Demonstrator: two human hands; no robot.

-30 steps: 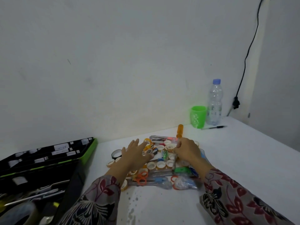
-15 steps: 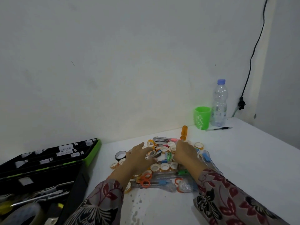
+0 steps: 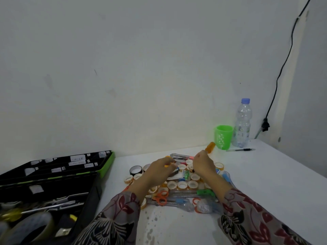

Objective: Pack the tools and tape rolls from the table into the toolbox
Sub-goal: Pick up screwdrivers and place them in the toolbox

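The job looks only partly done: the open toolbox, at 9 o'clock from the pile, already holds some metal tools, a yellow-handled screwdriver and 1 large tape roll, yet most of the load is not yet packed and lies on the white bench. That pile is a tight heap of many small orange-and-white tape rolls, a black tape roll at its 10 o'clock edge, orange-handled scissors at 6 o'clock, a silver cutter at 12 o'clock and an orange handle poking out toward 1 o'clock; several long items sit in clear wrapping. The left hand reaches into the heap's middle, fingers bent over something yellow, but I cannot tell whether its grip has closed on anything. The right hand hovers above the far side, fingers curled in; whether that grip holds a small item is also unclear
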